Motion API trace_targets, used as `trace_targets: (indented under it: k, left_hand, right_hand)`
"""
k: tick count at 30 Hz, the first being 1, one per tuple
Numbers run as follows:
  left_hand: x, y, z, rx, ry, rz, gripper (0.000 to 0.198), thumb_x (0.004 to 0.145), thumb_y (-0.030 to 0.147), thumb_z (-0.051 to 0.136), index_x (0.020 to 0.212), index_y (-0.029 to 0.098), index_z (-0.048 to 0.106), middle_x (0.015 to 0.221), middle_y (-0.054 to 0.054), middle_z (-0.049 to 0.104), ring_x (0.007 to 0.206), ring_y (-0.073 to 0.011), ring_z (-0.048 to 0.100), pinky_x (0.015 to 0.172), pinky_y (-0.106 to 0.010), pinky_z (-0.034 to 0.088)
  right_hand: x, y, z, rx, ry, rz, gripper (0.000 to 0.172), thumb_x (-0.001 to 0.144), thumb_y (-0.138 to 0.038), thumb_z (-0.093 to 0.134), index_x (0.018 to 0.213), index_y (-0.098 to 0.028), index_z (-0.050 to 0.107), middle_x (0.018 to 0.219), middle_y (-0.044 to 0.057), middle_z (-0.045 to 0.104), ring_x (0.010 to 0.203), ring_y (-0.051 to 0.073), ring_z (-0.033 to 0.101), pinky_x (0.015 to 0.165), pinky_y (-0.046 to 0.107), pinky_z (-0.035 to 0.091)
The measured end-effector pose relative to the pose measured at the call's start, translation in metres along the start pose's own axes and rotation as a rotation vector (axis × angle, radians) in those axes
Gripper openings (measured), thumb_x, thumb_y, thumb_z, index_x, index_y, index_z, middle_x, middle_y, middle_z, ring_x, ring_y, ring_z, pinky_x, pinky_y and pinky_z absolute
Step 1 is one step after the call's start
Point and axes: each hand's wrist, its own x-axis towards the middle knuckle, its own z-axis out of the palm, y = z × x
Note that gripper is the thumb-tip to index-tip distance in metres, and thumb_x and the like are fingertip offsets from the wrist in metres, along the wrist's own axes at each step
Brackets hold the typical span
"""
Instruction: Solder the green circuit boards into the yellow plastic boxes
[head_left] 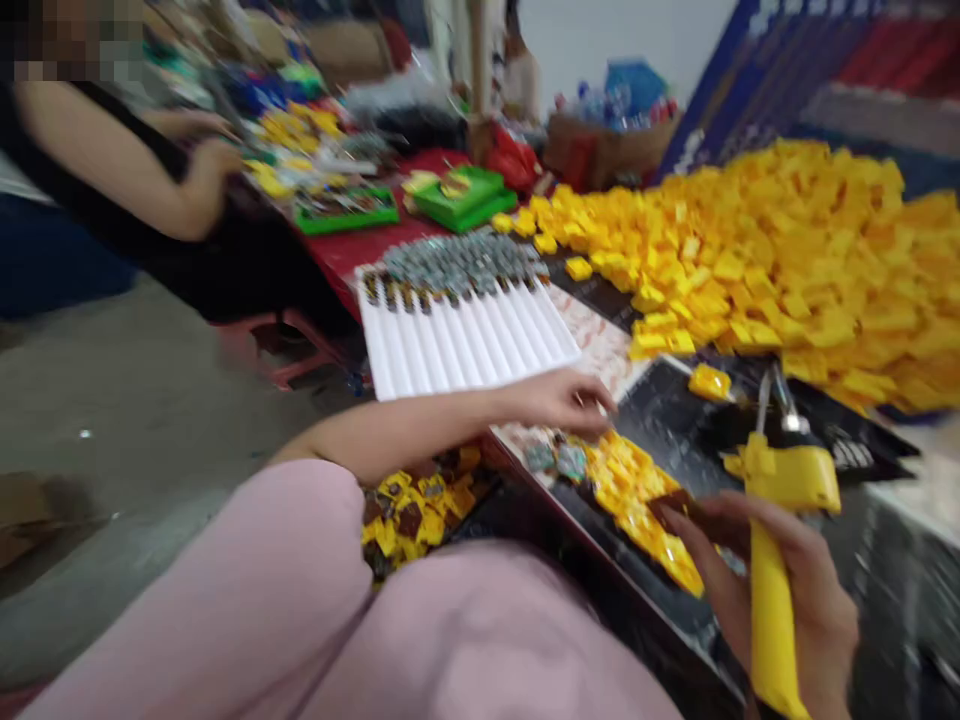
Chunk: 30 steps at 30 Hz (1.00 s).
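My right hand point(780, 590) is wrapped round the handle of a yellow power screwdriver point(784, 520), held over the dark work mat point(675, 410). My left hand point(562, 400) reaches across to a small heap of yellow plastic parts point(637, 490) and grey pieces point(559, 458) at the table's near edge; its fingers are curled, and what they pinch is too blurred to name. A lone yellow part point(709, 381) lies on the mat just beyond the tool. The picture is smeared by motion.
A huge pile of yellow parts point(795, 260) fills the right of the table. A white grooved tray point(465, 340) holds rows of grey pieces. Green trays point(457, 195) stand behind. A box of finished yellow-brown parts point(412, 510) sits by my knee. Another person's arm point(127, 170) works at far left.
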Motion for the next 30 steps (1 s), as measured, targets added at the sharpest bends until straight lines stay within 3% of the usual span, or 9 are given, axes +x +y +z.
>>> trace_targets:
  k: [7, 9, 11, 13, 15, 18, 22, 27, 30]
  left_hand:
    - [-0.006, -0.002, -0.094, 0.320, 0.553, 0.054, 0.029, 0.094, 0.040, 0.069, 0.109, 0.014, 0.071, 0.090, -0.003, 0.077, 0.086, -0.0163, 0.072, 0.084, -0.038, 0.061]
    - [-0.012, -0.001, -0.105, 0.474, 0.625, -0.016, 0.031, 0.096, 0.043, 0.068, 0.109, 0.015, 0.072, 0.093, -0.004, 0.076, 0.094, -0.0247, 0.074, 0.092, -0.051, 0.060]
    - [-0.017, -0.001, -0.103, 0.790, 0.679, -0.076, 0.032, 0.098, 0.043, 0.067, 0.116, 0.017, 0.072, 0.117, -0.008, 0.075, 0.118, -0.0394, 0.068, 0.105, -0.067, 0.050]
    - [-0.021, -0.002, -0.088, 1.116, 0.677, 0.005, 0.039, 0.103, 0.042, 0.059, 0.131, 0.017, 0.069, 0.151, -0.013, 0.059, 0.142, -0.0473, 0.048, 0.117, -0.073, 0.035]
    - [-0.020, -0.005, -0.059, 1.143, 0.550, 0.220, 0.046, 0.108, 0.042, 0.046, 0.133, 0.011, 0.067, 0.158, -0.016, 0.053, 0.145, -0.0409, 0.046, 0.121, -0.067, 0.036]
    - [-0.013, -0.011, -0.002, 0.771, 0.180, 0.455, 0.044, 0.108, 0.044, 0.045, 0.115, 0.015, 0.076, 0.136, -0.012, 0.072, 0.126, -0.0250, 0.066, 0.113, -0.048, 0.052]
    - [0.005, -0.011, 0.061, 0.282, -0.094, 0.387, 0.050, 0.105, 0.054, 0.048, 0.116, 0.016, 0.078, 0.135, -0.013, 0.073, 0.138, -0.0261, 0.061, 0.122, -0.046, 0.045]
    - [0.015, -0.006, 0.105, -0.306, -0.022, 0.143, 0.049, 0.093, 0.063, 0.066, 0.102, 0.017, 0.080, 0.120, -0.012, 0.079, 0.130, -0.0290, 0.067, 0.118, -0.046, 0.049]
    - [0.015, -0.004, 0.114, -0.402, 0.057, 0.051, 0.046, 0.096, 0.060, 0.063, 0.100, 0.017, 0.076, 0.113, -0.011, 0.079, 0.113, -0.0270, 0.074, 0.101, -0.045, 0.060]
  right_hand:
    - [-0.004, -0.009, -0.018, -0.006, 0.054, -0.022, 0.060, 0.081, -0.012, 0.085, 0.133, -0.032, 0.061, 0.109, 0.002, 0.075, 0.087, 0.020, 0.078, 0.071, 0.029, 0.069]
    - [-0.006, -0.005, -0.020, -0.077, 0.094, -0.110, 0.060, 0.080, -0.014, 0.087, 0.132, -0.033, 0.061, 0.108, 0.001, 0.075, 0.089, 0.020, 0.077, 0.073, 0.029, 0.069]
    - [-0.007, -0.002, -0.023, -0.212, 0.122, -0.168, 0.054, 0.080, -0.017, 0.088, 0.126, -0.033, 0.063, 0.104, -0.001, 0.075, 0.084, 0.018, 0.076, 0.072, 0.028, 0.067]
    - [-0.007, -0.001, -0.025, -0.333, 0.112, -0.204, 0.044, 0.082, -0.017, 0.086, 0.118, -0.033, 0.065, 0.100, -0.002, 0.076, 0.079, 0.017, 0.076, 0.070, 0.026, 0.065]
    - [-0.007, 0.000, -0.025, -0.360, 0.093, -0.238, 0.038, 0.084, -0.014, 0.083, 0.113, -0.031, 0.064, 0.097, -0.001, 0.076, 0.078, 0.016, 0.075, 0.070, 0.026, 0.065]
    - [-0.008, 0.004, -0.024, -0.335, 0.112, -0.297, 0.036, 0.086, -0.012, 0.079, 0.113, -0.031, 0.063, 0.095, -0.002, 0.075, 0.077, 0.015, 0.075, 0.071, 0.024, 0.065]
    - [-0.017, 0.010, -0.024, -0.337, 0.081, -0.293, 0.035, 0.090, -0.016, 0.075, 0.116, -0.035, 0.062, 0.098, -0.005, 0.076, 0.080, 0.015, 0.076, 0.071, 0.025, 0.065]
    - [-0.027, 0.012, -0.016, -0.378, 0.097, -0.278, 0.033, 0.091, -0.017, 0.075, 0.118, -0.031, 0.062, 0.094, -0.002, 0.077, 0.076, 0.016, 0.076, 0.062, 0.023, 0.060]
    - [-0.033, 0.009, -0.009, -0.254, 0.138, -0.177, 0.048, 0.089, -0.023, 0.081, 0.129, -0.031, 0.057, 0.097, 0.001, 0.077, 0.078, 0.018, 0.077, 0.064, 0.026, 0.064]
